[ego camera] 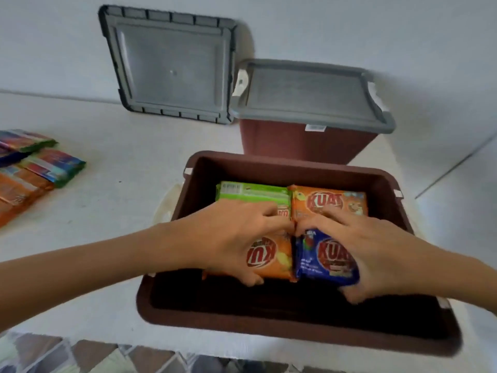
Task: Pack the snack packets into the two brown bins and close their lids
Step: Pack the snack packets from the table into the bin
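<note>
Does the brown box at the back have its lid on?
Yes, on. A grey lid lies flat over the back bin, covering its whole top. Whether its clips are latched cannot be told.

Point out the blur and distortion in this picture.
Head view: soft, even light, no hard glare; wide-angle bends the open bin's rim; loose packets at the left edge smear; print on the blue packet in the right hand reads clearly.

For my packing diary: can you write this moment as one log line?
left hand: holds orange packet | right hand: holds blue packet | near bin: open, part filled | far bin: lidded | loose packets: lying left
</note>
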Available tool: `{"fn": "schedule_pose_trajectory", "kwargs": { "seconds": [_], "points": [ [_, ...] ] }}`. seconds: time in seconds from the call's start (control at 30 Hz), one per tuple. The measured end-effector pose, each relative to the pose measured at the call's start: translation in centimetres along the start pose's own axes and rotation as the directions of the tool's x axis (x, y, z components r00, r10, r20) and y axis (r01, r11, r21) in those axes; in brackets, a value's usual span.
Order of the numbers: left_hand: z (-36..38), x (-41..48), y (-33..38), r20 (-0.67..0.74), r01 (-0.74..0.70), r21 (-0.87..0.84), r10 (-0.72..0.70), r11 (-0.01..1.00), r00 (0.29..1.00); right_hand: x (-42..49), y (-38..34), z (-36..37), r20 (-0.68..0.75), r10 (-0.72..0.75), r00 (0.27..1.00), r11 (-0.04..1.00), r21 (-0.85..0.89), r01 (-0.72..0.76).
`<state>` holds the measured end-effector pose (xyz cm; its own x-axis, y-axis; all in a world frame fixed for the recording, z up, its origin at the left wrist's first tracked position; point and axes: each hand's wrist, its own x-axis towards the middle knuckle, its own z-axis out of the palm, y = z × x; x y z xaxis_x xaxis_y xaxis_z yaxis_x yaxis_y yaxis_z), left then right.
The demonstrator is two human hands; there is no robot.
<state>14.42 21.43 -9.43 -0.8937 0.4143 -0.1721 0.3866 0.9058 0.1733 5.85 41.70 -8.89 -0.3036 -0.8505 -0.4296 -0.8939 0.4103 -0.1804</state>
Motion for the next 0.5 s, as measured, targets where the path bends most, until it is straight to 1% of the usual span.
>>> {"fn": "schedule_pose_trajectory", "kwargs": {
  "seconds": [0.07,0.17,0.2,0.27,0.33,0.37,0.43,0.5],
  "points": [
    [0.7,0.5,0.3,0.075,-0.001,0.087,-0.006,0.996,0.997,0.4,-0.2,0.7,0.003,0.013,1.0,0.991,-0.132,-0.013],
    [1.8,1.2,1.0,0.209,0.029,0.208,-0.074,0.978,0.975,1.0,-0.7,1.9,0.019,0.005,1.0,0.974,-0.227,-0.001],
    [2.3,1.4,1.2,0.231,0.032,0.23,-0.086,0.973,0.969,1.3,-0.9,2.2,0.042,0.009,0.999,0.969,-0.247,0.002],
    [3.1,1.6,1.3,0.193,0.039,0.243,-0.087,0.969,0.977,1.6,-1.0,2.7,0.072,0.01,0.997,0.962,-0.271,0.01],
    [3.3,1.9,1.1,0.124,0.053,0.241,-0.085,0.969,0.989,1.9,-0.9,2.9,0.069,-0.013,0.998,0.954,-0.297,0.033],
    [3.2,2.0,1.0,0.118,0.056,0.233,-0.085,0.971,0.989,2.1,-0.9,3.0,0.066,-0.022,0.998,0.952,-0.305,0.041],
    [3.0,2.1,0.7,0.152,0.05,0.228,-0.086,0.972,0.985,2.3,-0.8,2.8,0.074,-0.018,0.997,0.952,-0.302,0.039],
    [3.1,2.1,0.4,0.187,0.038,0.26,-0.089,0.965,0.978,2.5,-1.0,2.5,0.106,-0.008,0.994,0.948,-0.316,0.041]
  ]
}}
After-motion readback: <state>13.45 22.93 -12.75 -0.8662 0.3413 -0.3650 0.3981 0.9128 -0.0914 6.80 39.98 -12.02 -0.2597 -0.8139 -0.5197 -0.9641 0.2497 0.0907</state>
